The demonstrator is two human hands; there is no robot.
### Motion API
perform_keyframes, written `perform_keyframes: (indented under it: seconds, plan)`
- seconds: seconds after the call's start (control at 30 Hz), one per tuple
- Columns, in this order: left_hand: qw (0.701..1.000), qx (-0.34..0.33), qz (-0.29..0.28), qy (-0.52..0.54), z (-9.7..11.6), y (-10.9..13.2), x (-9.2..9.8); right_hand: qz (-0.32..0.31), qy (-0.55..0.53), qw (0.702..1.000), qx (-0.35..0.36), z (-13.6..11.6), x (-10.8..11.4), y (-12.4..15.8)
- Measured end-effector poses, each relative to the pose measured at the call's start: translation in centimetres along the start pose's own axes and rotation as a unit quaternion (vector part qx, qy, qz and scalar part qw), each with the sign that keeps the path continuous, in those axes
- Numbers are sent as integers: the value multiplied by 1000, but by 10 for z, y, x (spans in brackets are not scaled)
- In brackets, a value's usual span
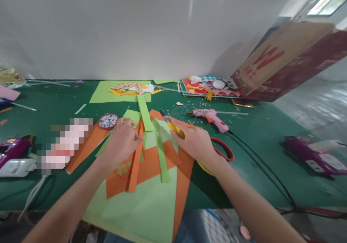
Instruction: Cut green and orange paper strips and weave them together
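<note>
My right hand (pixel 193 140) is wrapped round a yellow utility knife (pixel 176 129), its blade out and pointing away to the upper left. My left hand (pixel 123 136) is curled, with its fingertips closed at an orange paper strip (pixel 135 174). A light green strip (pixel 145 114) stretches away between the hands, and another green strip (pixel 162 160) lies nearer to me. Beneath them are orange paper pieces (pixel 151 160) and a large pale green sheet (pixel 135 210) overhanging the table's front edge. A small woven green-and-orange piece (pixel 123 169) shows partly under my left wrist.
Red-handled scissors (pixel 223 149) lie partly under my right wrist. Beyond is a pink glue gun (pixel 211 118) with a black cord. A round patterned object (pixel 107 120) sits left of my left hand. A paper bag (pixel 287 60) stands at the back right, beside decorated papers (pixel 195 87).
</note>
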State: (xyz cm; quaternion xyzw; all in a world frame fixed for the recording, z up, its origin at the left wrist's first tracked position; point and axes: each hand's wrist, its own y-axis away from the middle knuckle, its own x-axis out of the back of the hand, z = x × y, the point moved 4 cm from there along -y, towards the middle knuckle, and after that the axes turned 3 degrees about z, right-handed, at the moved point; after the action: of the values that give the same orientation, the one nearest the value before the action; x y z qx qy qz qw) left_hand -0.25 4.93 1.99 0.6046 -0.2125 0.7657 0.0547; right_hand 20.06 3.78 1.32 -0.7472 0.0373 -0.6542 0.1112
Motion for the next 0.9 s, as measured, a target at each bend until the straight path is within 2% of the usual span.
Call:
perform_keyframes:
  seconds: [0.1,0.2,0.3,0.37,0.4,0.47,0.5,0.57,0.63,0.7,0.9]
  plan:
    - [999,7,18,51,-3,0,-1,-10,-6,1000,-5,1,0,-1]
    - [991,54,16,118,-9,-6,10,-10,-49,999,-11,2,0,-1]
    - [976,129,38,173,-15,-10,31,6,-154,988,-15,3,1,0]
    - [950,197,72,231,-16,-9,44,2,-254,967,-30,4,2,0]
    - [938,208,83,265,-13,-8,48,-11,-314,948,-47,4,2,1]
    - [929,168,65,322,2,-6,49,-52,-441,891,-99,5,0,1]
    - [932,122,26,340,14,-5,47,-74,-497,855,-127,5,-2,2]
    - [928,20,-119,352,42,2,33,-102,-574,793,-175,5,-5,2]
    - [919,-56,-230,317,63,12,18,-108,-610,760,-194,4,-6,3]
    - [922,-107,-269,259,74,20,8,-105,-620,754,-188,4,-7,3]
    - [946,-174,-243,126,68,29,3,-141,-597,770,-178,0,-4,5]
